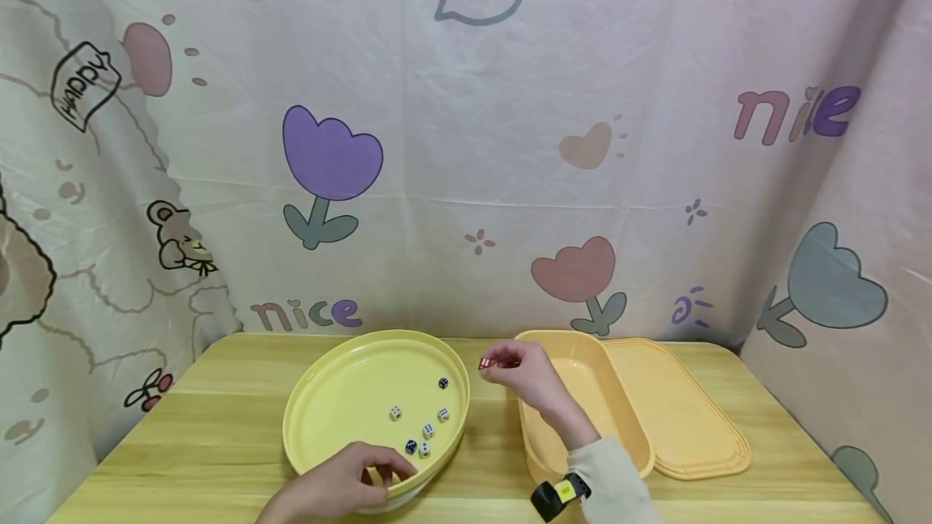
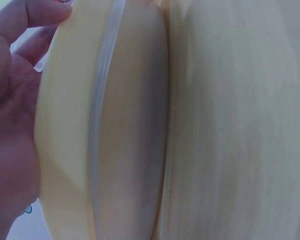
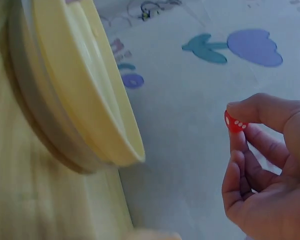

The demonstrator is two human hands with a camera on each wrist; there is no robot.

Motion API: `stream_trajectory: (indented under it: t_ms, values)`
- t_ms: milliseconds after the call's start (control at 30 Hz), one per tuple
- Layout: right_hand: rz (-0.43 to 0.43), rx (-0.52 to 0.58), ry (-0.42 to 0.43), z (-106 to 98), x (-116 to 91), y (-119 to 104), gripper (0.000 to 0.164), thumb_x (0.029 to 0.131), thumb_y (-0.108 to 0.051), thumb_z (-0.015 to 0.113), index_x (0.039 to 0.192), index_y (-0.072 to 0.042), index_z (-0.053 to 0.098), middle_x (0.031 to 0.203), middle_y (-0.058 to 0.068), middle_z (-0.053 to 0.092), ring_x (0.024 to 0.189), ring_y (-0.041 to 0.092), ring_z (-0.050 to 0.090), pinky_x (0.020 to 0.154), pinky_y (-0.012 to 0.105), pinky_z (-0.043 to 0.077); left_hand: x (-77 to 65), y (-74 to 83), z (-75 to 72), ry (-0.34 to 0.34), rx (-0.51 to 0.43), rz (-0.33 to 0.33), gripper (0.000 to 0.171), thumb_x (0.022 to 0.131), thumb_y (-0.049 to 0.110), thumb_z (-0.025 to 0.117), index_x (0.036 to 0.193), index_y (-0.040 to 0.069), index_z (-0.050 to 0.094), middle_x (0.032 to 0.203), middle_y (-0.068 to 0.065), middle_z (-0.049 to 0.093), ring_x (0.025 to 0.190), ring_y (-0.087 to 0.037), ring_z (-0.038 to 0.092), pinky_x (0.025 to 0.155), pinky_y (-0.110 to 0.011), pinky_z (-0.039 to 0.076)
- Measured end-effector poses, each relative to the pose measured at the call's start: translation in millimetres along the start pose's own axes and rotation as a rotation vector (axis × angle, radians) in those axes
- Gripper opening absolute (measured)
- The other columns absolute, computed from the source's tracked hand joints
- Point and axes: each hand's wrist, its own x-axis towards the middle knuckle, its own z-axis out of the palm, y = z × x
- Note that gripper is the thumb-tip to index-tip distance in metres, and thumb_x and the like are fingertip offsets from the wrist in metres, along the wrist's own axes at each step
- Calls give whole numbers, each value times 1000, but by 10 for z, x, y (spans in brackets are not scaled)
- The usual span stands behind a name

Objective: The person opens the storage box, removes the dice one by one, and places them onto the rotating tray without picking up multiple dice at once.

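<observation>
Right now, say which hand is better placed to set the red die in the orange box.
Right, I'd judge: the right hand pinches the red die near the orange box, while the left hand, farther off, holds the yellow tray.

The right hand (image 1: 537, 378) is up in the air, thumb and forefinger pinched near the tips — the other fingers folded in, a pale sleeve (image 1: 617, 482) slanting in below it. Lower down, the left hand (image 1: 345, 482) is knuckles-up, fingers bent — the thumb opposite them.
</observation>
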Motion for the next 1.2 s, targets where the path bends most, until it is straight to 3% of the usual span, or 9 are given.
stream_trajectory:
  t_ms: [533,767,1000,1200]
  values:
    - [-23,-4,-66,627,-208,169,16,75,-1,74,91,3,71,83,5,68,72,7,54,67,22,45,-20,-18,17,12,8,20,24,85,0,61,106,5,70,92,10,64,80,-1,54,67,-21,46]
    - [-30,-51,-48,680,-220,191,12,74,-3,75,85,-2,70,80,-1,65,72,6,53,67,22,44,-14,-23,3,19,54,55,27,82,-1,61,107,6,70,91,11,63,80,0,54,67,-22,47]
    - [-43,-75,-50,677,-219,193,13,72,-3,77,84,-3,70,79,-3,64,74,15,54,67,22,43,-7,-14,-4,9,46,50,27,82,-1,60,107,7,69,93,11,64,82,0,54,67,-22,47]
    - [-45,-74,-46,688,-216,205,14,71,-3,77,83,-4,70,77,-3,63,72,13,54,65,21,42,-4,-20,-4,10,47,35,27,83,-1,61,107,7,70,94,11,63,82,-1,54,67,-22,47]
